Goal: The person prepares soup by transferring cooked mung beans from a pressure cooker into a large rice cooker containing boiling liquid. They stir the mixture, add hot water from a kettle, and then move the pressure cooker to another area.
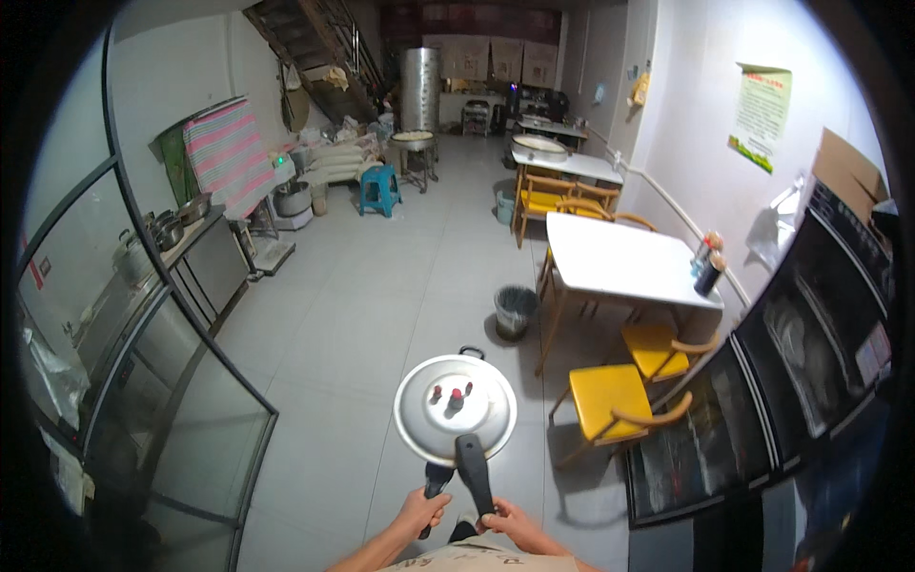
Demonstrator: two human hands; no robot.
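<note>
A metal pressure cooker point(422, 400) with a domed lid is held out before me, low in the middle of the view. Its lid carries red-topped valves, and a small black loop handle shows at the far rim. Two long black handles point back towards me, spread apart. My left hand point(423, 509) is closed around the lower handle. My right hand point(509, 520) grips the end of the upper handle, which is fixed to the lid. The inside of the cooker is hidden by the lid.
A waste bin point(515, 313), yellow-seated chairs point(611, 402) and a white table point(615, 250) stand to the right, near a dark glass-fronted cabinet point(708, 422). A black-framed glass partition point(207, 436) rises at left. Farther off are a blue stool point(380, 189) and a metal counter point(204, 268).
</note>
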